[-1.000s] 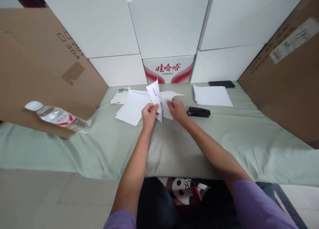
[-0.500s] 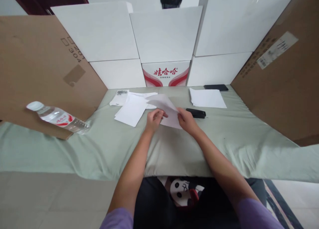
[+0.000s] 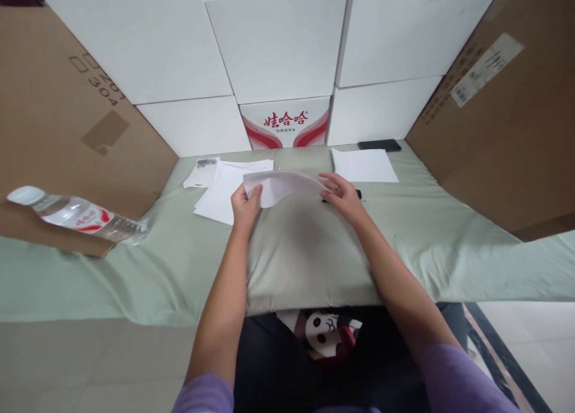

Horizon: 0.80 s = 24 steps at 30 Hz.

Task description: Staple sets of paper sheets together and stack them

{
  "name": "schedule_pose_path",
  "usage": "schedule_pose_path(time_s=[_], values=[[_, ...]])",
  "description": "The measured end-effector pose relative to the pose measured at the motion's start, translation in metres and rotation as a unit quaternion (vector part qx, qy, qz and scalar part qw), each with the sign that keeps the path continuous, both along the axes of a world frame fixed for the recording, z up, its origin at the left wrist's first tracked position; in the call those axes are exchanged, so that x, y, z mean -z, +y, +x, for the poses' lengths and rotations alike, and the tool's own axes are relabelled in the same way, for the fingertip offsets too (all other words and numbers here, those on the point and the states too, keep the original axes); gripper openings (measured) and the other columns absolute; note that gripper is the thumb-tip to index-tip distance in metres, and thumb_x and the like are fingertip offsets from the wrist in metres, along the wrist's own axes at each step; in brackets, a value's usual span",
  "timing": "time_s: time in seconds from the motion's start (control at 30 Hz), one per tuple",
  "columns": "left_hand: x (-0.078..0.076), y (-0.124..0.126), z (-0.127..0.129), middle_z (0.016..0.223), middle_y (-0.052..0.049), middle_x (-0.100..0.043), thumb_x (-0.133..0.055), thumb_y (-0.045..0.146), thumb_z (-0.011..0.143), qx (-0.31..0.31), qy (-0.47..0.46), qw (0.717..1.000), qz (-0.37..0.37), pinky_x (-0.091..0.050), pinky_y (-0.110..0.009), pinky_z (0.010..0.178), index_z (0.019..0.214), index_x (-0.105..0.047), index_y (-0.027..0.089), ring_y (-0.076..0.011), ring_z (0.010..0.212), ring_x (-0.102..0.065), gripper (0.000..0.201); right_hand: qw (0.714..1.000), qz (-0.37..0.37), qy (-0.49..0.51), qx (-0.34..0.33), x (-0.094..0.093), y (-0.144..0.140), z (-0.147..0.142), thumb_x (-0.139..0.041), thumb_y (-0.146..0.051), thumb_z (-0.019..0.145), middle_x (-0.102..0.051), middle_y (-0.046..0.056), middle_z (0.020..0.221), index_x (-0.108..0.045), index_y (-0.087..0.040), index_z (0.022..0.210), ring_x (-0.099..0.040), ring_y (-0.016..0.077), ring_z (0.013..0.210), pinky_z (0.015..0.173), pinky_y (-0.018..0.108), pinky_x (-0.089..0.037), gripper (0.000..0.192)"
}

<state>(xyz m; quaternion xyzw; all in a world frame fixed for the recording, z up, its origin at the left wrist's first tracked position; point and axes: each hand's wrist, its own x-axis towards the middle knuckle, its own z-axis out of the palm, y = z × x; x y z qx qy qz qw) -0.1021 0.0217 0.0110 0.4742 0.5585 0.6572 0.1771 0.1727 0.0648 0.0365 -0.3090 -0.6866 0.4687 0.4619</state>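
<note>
A white sheet of paper [image 3: 286, 184], possibly more than one, is held up above the green cloth with a bend in it. My left hand [image 3: 245, 209] pinches its left end, thumb on the near face. At the other end, my right hand [image 3: 345, 198] has its thumb and fingers closed on the paper's edge. Mostly hidden behind the right hand lies a black stapler [image 3: 359, 194]. Loose white sheets [image 3: 214, 196] are spread on the cloth just beyond my left hand. A neater stack of white paper [image 3: 365, 165] rests past my right hand.
White boxes [image 3: 278, 47] form a wall at the back, with brown cardboard [image 3: 40, 125] on the left and a brown carton [image 3: 521, 137] on the right. A water bottle [image 3: 81, 215] leans at the left. A black phone [image 3: 380, 145] lies behind the paper stack.
My left hand has moved left and now grips the paper's left end. The paper has been raised and turned sideways between both hands. The view has tilted downward.
</note>
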Motion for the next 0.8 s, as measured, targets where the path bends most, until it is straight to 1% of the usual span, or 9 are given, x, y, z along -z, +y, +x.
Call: schedule_pose_path(time_s=[0.07,0.13,0.2,0.23,0.3,0.43,0.57,0.7,0.8], values=[[0.005,0.004,0.002,0.084,-0.005,-0.072,-0.075,0.053,0.077,0.017,-0.043,0.999,0.015,-0.051,-0.027,0.075,0.09,-0.073,0.015,-0.0175,0.081,-0.064,0.04,0.999,-0.015,0.012,0.046,0.008,0.005,-0.003,-0.072,-0.057,0.077,-0.073,0.01,0.111,-0.069,-0.023,0.111,-0.067,0.0282,0.104,0.09,0.044,-0.054,0.048],[0.009,0.006,0.003,0.091,-0.007,-0.075,-0.076,0.053,0.075,0.059,-0.073,0.996,0.009,-0.053,-0.029,0.08,0.095,-0.073,0.015,-0.0181,0.085,-0.067,0.043,0.995,-0.02,0.007,0.098,0.017,0.008,-0.006,-0.069,-0.063,0.077,-0.073,0.01,0.1,-0.07,-0.021,0.095,-0.067,0.0285,0.096,0.087,0.045,-0.054,0.046],[0.012,0.008,0.004,0.094,-0.009,-0.075,-0.08,0.053,0.07,0.091,-0.1,0.991,-0.005,-0.054,-0.029,0.08,0.097,-0.073,0.015,-0.0189,0.086,-0.069,0.047,0.991,-0.026,-0.006,0.128,0.024,0.01,-0.008,-0.065,-0.066,0.08,-0.072,0.009,0.091,-0.07,-0.02,0.087,-0.066,0.0278,0.09,0.084,0.045,-0.054,0.046],[0.014,0.008,0.004,0.094,-0.01,-0.076,-0.083,0.052,0.067,0.096,-0.114,0.989,-0.009,-0.055,-0.029,0.08,0.096,-0.072,0.015,-0.0193,0.086,-0.07,0.048,0.991,-0.028,-0.014,0.127,0.025,0.01,-0.008,-0.064,-0.066,0.08,-0.072,0.008,0.087,-0.069,-0.02,0.085,-0.065,0.0274,0.087,0.082,0.045,-0.054,0.046],[0.016,0.009,0.003,0.092,-0.009,-0.075,-0.085,0.052,0.063,0.098,-0.134,0.986,-0.013,-0.056,-0.029,0.078,0.095,-0.072,0.015,-0.0194,0.085,-0.07,0.05,0.994,-0.022,-0.039,0.103,0.026,0.009,-0.009,-0.065,-0.063,0.08,-0.071,0.007,0.084,-0.07,-0.02,0.083,-0.065,0.0264,0.085,0.081,0.043,-0.054,0.043],[0.018,0.01,0.002,0.084,-0.006,-0.075,-0.084,0.05,0.066,0.107,-0.162,0.981,-0.018,-0.056,-0.027,0.075,0.09,-0.073,0.015,-0.0173,0.079,-0.07,0.044,0.996,0.003,-0.065,0.065,0.026,0.007,-0.009,-0.068,-0.057,0.079,-0.072,0.007,0.09,-0.072,-0.02,0.089,-0.065,0.0249,0.086,0.081,0.04,-0.053,0.038],[0.021,0.012,0.007,0.089,-0.007,-0.076,-0.083,0.052,0.067,0.089,-0.19,0.978,-0.001,-0.056,-0.028,0.077,0.091,-0.072,0.015,-0.0178,0.082,-0.071,0.045,0.995,-0.037,-0.028,0.088,0.035,0.005,-0.013,-0.064,-0.061,0.082,-0.069,0.006,0.082,-0.07,-0.019,0.084,-0.065,0.0236,0.079,0.075,0.039,-0.053,0.042],[0.023,0.013,0.013,0.088,-0.008,-0.076,-0.086,0.054,0.06,0.1,-0.184,0.977,-0.043,-0.057,-0.03,0.074,0.09,-0.073,0.015,-0.0188,0.078,-0.07,0.052,0.994,-0.056,-0.004,0.097,0.045,0.004,-0.019,-0.068,-0.063,0.078,-0.072,0.008,0.09,-0.071,-0.019,0.089,-0.066,0.0249,0.086,0.081,0.041,-0.054,0.045],[0.02,0.012,0.013,0.084,-0.008,-0.076,-0.086,0.056,0.06,0.109,-0.167,0.978,-0.055,-0.056,-0.03,0.071,0.089,-0.073,0.014,-0.0191,0.076,-0.07,0.052,0.992,-0.07,0.011,0.108,0.048,0.002,-0.02,-0.068,-0.063,0.077,-0.072,0.009,0.093,-0.071,-0.019,0.091,-0.067,0.0252,0.088,0.083,0.042,-0.055,0.046]])
